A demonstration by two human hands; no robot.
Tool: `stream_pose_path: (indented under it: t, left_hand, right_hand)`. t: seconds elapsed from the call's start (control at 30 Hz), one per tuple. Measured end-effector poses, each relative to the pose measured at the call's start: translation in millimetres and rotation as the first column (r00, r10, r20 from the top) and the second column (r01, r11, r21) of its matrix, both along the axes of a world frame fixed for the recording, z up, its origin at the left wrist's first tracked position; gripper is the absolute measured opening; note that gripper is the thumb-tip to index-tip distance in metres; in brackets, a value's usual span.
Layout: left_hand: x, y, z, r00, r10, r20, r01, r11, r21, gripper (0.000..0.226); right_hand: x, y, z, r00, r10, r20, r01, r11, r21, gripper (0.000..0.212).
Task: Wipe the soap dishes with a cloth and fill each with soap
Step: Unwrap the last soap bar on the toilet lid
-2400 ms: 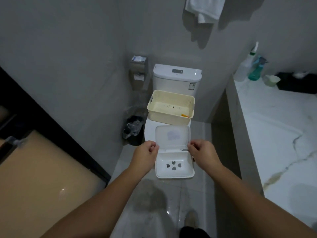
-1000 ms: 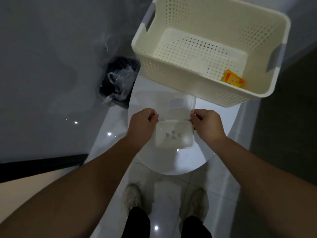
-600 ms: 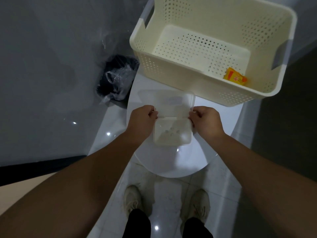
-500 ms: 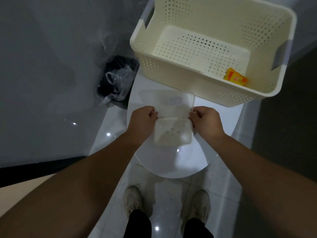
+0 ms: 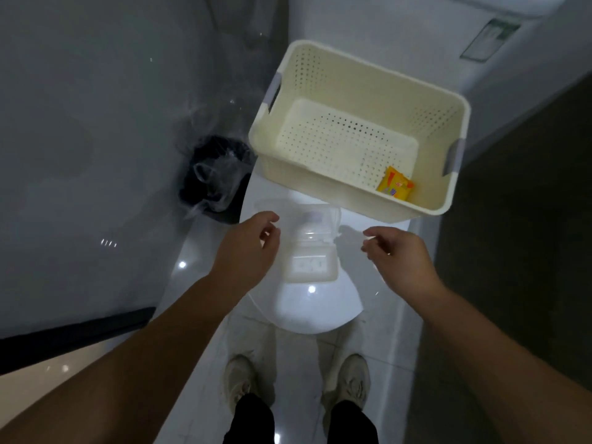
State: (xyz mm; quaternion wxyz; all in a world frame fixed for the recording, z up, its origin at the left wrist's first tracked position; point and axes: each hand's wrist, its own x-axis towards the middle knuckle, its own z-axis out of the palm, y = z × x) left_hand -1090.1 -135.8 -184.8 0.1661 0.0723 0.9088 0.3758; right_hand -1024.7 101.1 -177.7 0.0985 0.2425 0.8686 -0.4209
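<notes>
A white soap dish (image 5: 310, 264) lies on the closed toilet lid (image 5: 317, 312), its clear hinged lid (image 5: 317, 219) flipped open toward the basket. My left hand (image 5: 248, 248) hovers just left of the dish with loosely curled fingers, holding nothing. My right hand (image 5: 398, 261) hangs to the right of the dish, a gap between them, also empty. An orange wrapped soap (image 5: 394, 187) lies in the near right corner of the cream perforated basket (image 5: 323, 184). No cloth is in view.
The basket stands on the toilet behind the dish. A black bin with a clear liner (image 5: 214, 181) sits on the floor at the left against the grey wall. A dark wall (image 5: 512, 251) closes the right side. My shoes (image 5: 349, 382) stand before the toilet.
Both hands have let go of the soap dish and moved apart. The dish now rests on the toilet lid with its lid open.
</notes>
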Motion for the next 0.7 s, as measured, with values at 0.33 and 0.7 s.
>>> stream_pose_path:
  t: [0.33, 0.7]
  left_hand:
    - [-58, 46, 71, 0.978, -0.123, -0.167, 0.119, 0.992, -0.033, 0.028]
    - [-72, 103, 51, 0.967, -0.059, -0.248, 0.066, 0.998, 0.02, 0.026]
  right_hand:
    - [-94, 86, 82, 0.97, 0.213, 0.113, -0.24, 0.904, 0.355, 0.035]
    - [-180, 102, -7, 0.646, 0.436, 0.627, -0.658, 0.734, 0.168, 0.039]
